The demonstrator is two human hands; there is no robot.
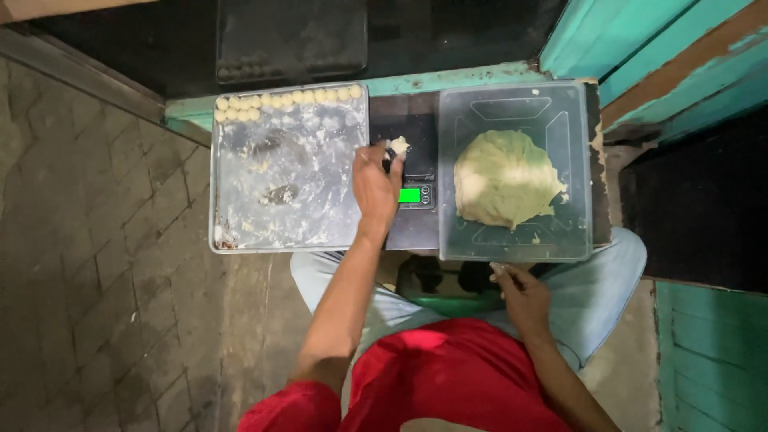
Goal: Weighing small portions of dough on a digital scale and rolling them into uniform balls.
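Red cloth of my shirt [448, 376] fills the bottom of the view, with my pale blue trouser legs [596, 296] spread beyond it and a green stool seat [448, 302] showing between them. My right hand [522, 294] hangs just under the near edge of the clear square plastic tub [576, 172], fingers curled loosely; I cannot tell whether they pinch anything.

My left hand [376, 186] reaches over the small black digital scale [412, 172] — one scale, its little display [410, 195] glowing green beside my knuckles. Thumb and fingers close narrowly on one small ragged lump of pale dough [398, 146], which sits at the platform of the scale.

One big mound of the same pale yellowish dough [506, 178] lies in the tub, soft and uneven, torn along its lower edge, with a few crumbs around it.

Left of the scale lies one rectangular metal baking tray [240, 200], smeared and dusty white. Along its far edge stand small round dough balls [284, 101]: one full row of about a dozen, and under it, at the left corner, a short row of four. Two greyish smudges mark the tray's middle.

Everything rests on a turquoise painted wooden ledge [456, 78], chipped at the edges; grey brick paving [88, 264] lies to the left.
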